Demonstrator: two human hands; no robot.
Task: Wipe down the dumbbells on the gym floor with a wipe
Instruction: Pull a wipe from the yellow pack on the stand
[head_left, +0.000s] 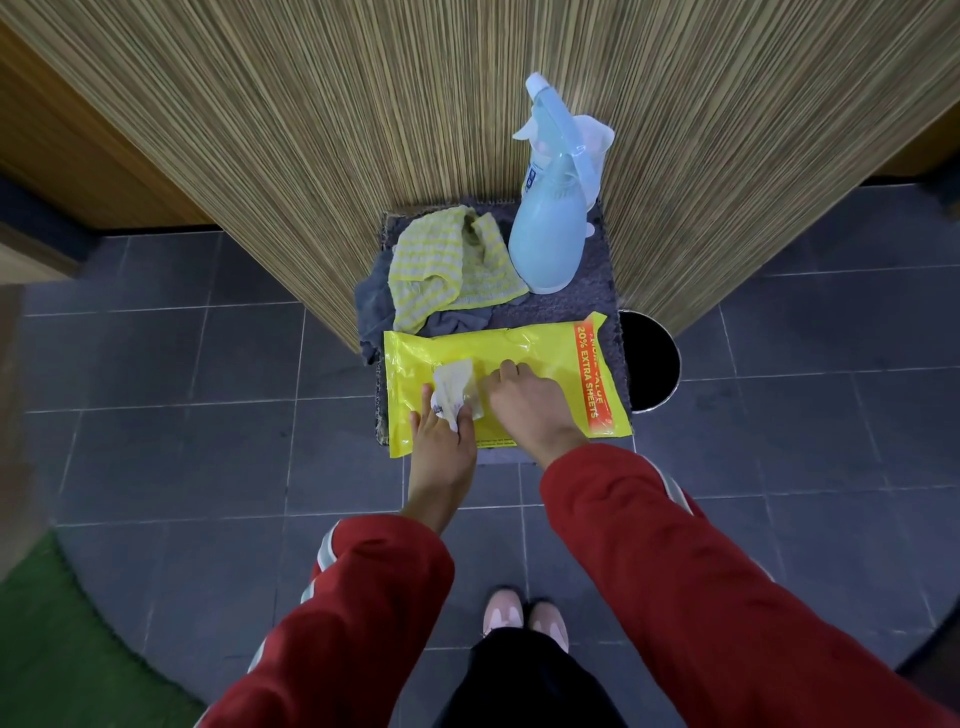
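White wipe (453, 391), crumpled, seemingly pinched by left hand (441, 447) over yellow pack (540, 358).

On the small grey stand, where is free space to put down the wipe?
Little: a grey strip between the spray bottle, the yellow wipes pack and the stand's right edge. The yellow cloth crowds the left; both hands cover the pack.

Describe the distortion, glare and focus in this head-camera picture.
Head view: wide-angle bending curves the wood wall and floor tiles outward; soft glare on the yellow wipe pack; spray bottle and both hands reasonably sharp; edges dimmer, slightly smeared.
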